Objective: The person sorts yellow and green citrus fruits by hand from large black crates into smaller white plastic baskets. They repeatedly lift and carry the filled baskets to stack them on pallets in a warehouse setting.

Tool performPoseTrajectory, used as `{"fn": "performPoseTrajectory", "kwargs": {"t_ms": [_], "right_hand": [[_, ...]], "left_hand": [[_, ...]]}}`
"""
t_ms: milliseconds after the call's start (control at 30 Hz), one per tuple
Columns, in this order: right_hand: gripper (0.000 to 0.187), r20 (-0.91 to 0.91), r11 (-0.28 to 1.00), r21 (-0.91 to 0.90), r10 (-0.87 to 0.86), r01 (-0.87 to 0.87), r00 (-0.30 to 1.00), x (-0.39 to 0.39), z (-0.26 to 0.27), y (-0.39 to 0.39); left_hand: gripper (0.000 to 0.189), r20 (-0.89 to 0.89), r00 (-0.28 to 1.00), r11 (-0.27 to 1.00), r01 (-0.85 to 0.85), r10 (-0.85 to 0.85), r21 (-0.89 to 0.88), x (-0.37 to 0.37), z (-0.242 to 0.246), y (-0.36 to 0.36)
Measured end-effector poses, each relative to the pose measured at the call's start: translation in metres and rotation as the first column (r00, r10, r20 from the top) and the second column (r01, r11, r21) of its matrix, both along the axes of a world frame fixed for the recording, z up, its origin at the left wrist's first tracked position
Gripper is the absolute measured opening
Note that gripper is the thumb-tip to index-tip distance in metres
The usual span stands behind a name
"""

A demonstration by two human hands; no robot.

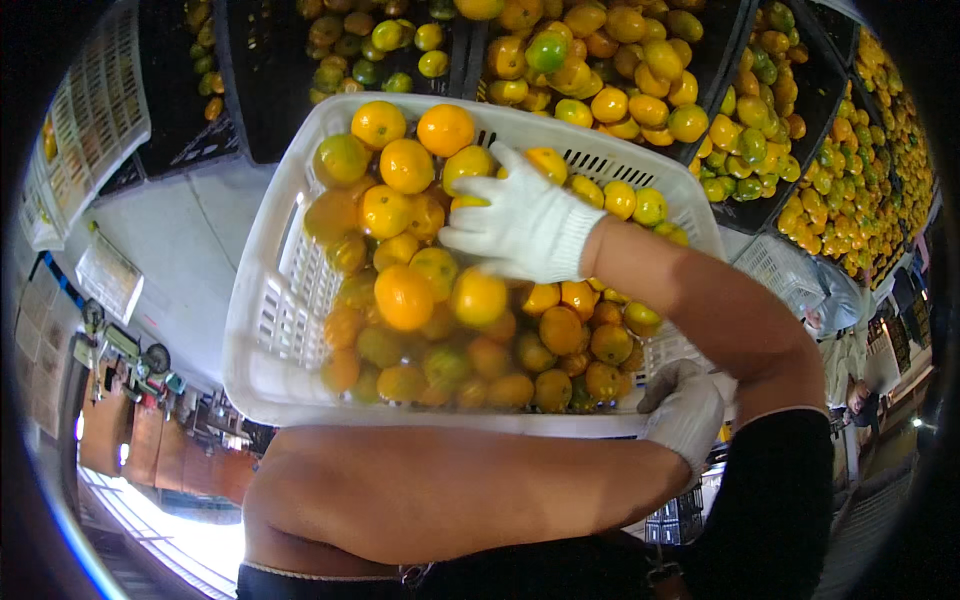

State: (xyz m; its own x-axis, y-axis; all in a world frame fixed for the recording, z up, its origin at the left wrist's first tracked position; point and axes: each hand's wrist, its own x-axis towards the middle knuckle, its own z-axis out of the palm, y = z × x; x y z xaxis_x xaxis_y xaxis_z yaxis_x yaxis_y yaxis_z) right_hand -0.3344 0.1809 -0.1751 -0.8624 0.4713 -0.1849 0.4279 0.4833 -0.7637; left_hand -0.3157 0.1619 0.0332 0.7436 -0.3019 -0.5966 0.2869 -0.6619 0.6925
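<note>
A white plastic basket (251, 352) stands before me, tilted in view and holding many orange, yellow and greenish citrus fruits (405, 296). My right hand (517, 217), in a white knit glove, lies over the fruit in its middle, fingers spread and pointing left. Its fingertips touch several fruits, and the palm side is hidden. One orange fruit (480, 296) just below this hand looks blurred. Crossing in front of my body, my left arm reaches to the basket's near right corner. There my gloved left hand (682, 412) is curled over the rim.
Black crates (480, 49) of citrus fruits line the far side and the right. A white perforated crate (97, 112) stands at far left, above a pale floor (187, 232). Wheeled equipment (124, 349) is at left. Another person (836, 300) is at the right edge.
</note>
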Motion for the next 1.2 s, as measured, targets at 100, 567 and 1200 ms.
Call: {"fn": "performPoseTrajectory", "kwargs": {"t_ms": [100,567,1200], "right_hand": [[0.043,0.023,0.973,0.22,-0.069,0.062,0.997,0.033,-0.006,0.007],[0.068,0.027,0.973,-0.004,-0.231,0.231,0.973,0.02,0.04,-0.021],[0.039,0.147,0.791,-0.106,-0.586,0.602,0.797,0.097,0.017,-0.006]], "left_hand": [[0.012,0.162,0.977,0.965,0.169,-0.138,-0.2,0.005,-0.013,0.006],[0.028,-0.041,0.998,0.998,0.05,-0.051,-0.032,0.01,0.002,-0.038],[0.01,0.213,0.957,0.971,0.157,-0.194,0.178,0.022,-0.016,-0.102]]}}
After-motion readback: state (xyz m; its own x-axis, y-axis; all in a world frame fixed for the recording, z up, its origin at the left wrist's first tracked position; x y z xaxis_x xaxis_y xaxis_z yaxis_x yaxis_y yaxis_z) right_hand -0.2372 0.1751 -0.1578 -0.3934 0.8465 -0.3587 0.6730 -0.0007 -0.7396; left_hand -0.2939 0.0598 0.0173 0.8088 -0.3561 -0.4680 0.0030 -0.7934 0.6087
